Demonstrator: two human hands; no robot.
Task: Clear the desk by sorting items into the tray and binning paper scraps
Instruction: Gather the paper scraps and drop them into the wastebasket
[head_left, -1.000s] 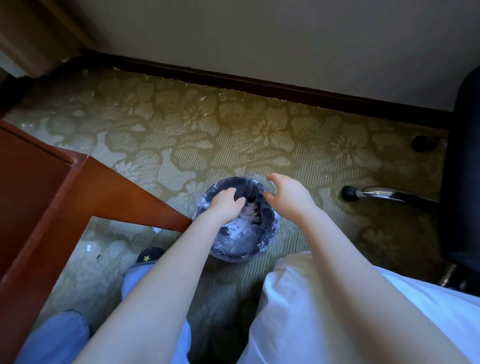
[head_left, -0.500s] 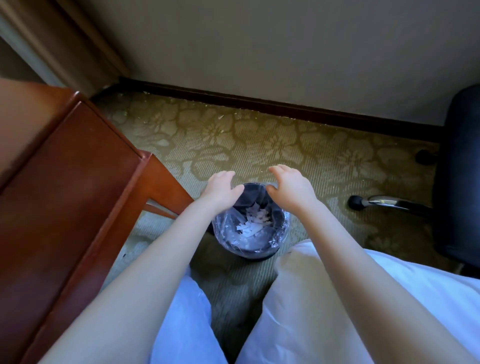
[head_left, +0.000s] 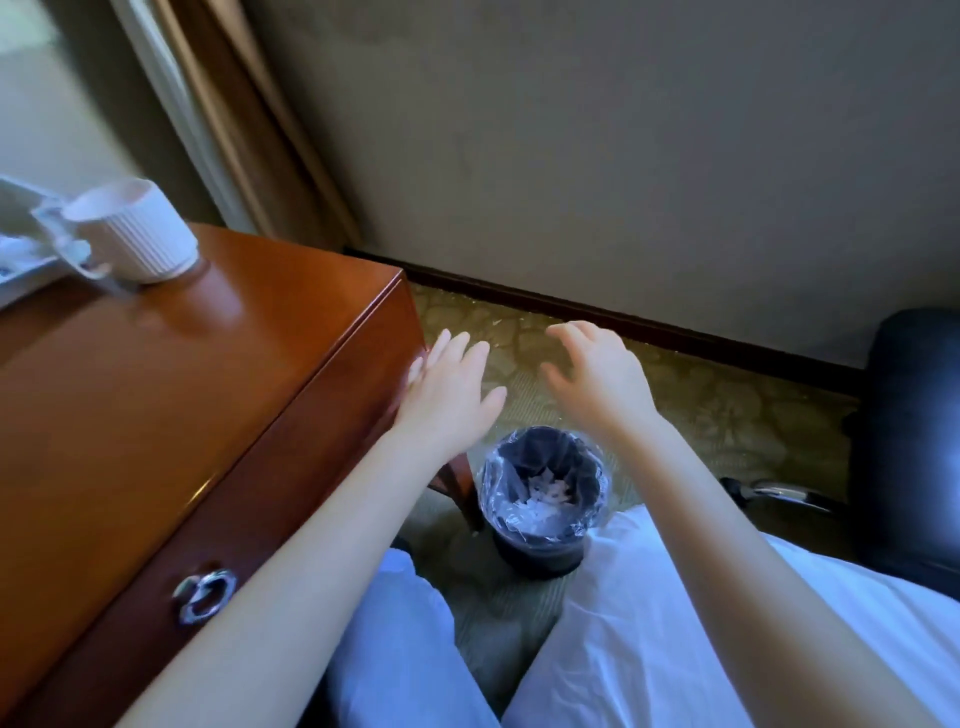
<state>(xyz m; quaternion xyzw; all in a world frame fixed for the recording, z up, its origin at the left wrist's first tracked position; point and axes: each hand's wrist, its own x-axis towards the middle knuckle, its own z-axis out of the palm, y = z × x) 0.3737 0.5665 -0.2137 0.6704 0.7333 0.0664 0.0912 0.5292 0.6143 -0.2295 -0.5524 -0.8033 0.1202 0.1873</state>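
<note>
A small dark bin (head_left: 543, 540) lined with clear plastic stands on the carpet beside the desk leg, with white paper scraps (head_left: 545, 499) inside. My left hand (head_left: 449, 389) is above it with straight fingers spread, close to the right edge of the brown wooden desk (head_left: 156, 395), and holds nothing. My right hand (head_left: 597, 379) hovers above and beyond the bin, fingers loosely bent and empty. On the desk's far left lies a white tray (head_left: 21, 270), partly cut off by the frame's edge. A white ribbed cup (head_left: 135, 231) stands next to it.
A metal ring pull (head_left: 203, 595) hangs on the desk's drawer front. A black office chair (head_left: 909, 436) with a chrome base stands at the right. A wall with a dark skirting board (head_left: 623, 317) runs behind, and curtains hang in the back left corner.
Both hands have risen from the bin's rim, where they hovered over the scraps, and now spread out above it. My view has lifted, bringing the desk top, cup and tray into sight.
</note>
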